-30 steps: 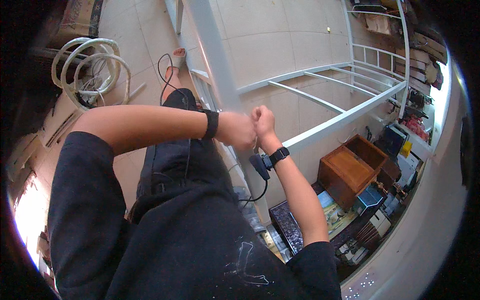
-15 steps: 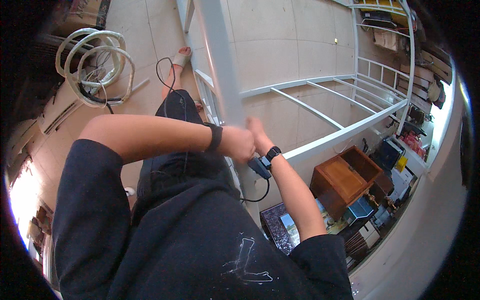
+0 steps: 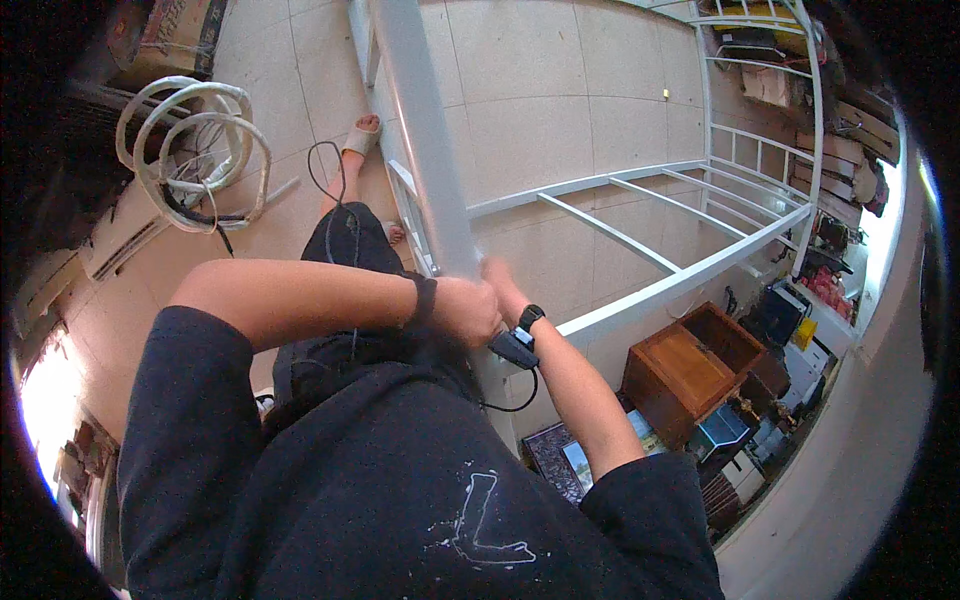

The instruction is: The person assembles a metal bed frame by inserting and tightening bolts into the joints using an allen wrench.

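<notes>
My left hand [image 3: 467, 310] is closed into a fist against the lower part of a thick white metal post [image 3: 425, 130]; whatever it grips is hidden. A dark band circles that wrist. Just beyond it, my right hand [image 3: 503, 284] is at the post's other side, where a white bed-frame rail [image 3: 650, 292] joins. Its fingers are blurred and partly hidden. Below both hands, beside the black band on my right wrist, is a small dark box [image 3: 514, 348] with a black cable [image 3: 520, 402] curving down from it.
White ladder-like slats [image 3: 610, 232] stretch right over tiled floor [image 3: 530, 125]. A coil of wrapped white tubing [image 3: 128, 130] lies left beside a long white unit [image 3: 122, 235]. A wooden cabinet [image 3: 680, 365] stands at lower right. A thin black cable [image 3: 318, 170] loops by my leg.
The whole view has shifted slightly, so most things sit a little lower in it. Both hands stay together at the post, with no clear change of grip.
</notes>
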Demonstrator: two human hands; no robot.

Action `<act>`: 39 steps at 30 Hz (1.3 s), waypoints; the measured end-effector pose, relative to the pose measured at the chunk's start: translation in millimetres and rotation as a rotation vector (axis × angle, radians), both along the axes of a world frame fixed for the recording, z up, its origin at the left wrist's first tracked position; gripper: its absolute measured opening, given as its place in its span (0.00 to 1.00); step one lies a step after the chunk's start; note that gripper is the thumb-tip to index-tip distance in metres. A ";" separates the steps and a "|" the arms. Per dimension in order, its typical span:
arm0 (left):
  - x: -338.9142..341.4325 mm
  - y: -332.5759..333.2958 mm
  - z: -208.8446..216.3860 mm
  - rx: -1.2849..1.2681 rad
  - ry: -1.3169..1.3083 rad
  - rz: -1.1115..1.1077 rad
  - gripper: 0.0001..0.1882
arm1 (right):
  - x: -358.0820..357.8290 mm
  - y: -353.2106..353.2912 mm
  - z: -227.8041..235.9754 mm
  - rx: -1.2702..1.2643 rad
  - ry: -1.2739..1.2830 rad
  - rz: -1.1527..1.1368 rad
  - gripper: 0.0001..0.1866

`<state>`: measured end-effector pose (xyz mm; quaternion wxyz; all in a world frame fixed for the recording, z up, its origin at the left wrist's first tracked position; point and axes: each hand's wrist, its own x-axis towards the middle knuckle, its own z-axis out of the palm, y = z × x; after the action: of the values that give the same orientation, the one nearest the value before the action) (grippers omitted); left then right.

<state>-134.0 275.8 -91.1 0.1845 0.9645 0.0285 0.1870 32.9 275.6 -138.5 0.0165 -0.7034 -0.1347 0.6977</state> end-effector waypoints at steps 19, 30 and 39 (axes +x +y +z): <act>-15.5 30.9 42.3 0.085 0.228 -0.176 0.15 | 50.9 -39.7 224.8 0.968 0.564 -0.752 0.15; -13.7 32.3 46.7 0.102 0.192 -0.172 0.13 | 48.0 -99.6 158.2 0.985 0.615 -0.640 0.13; -14.0 32.0 51.1 0.110 0.255 -0.159 0.12 | 41.8 -104.0 155.1 0.952 0.584 -0.467 0.15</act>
<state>-148.0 307.8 -40.0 0.1407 0.9882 -0.0348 0.0491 74.7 171.6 16.6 0.5186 -0.4092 -0.2640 0.7028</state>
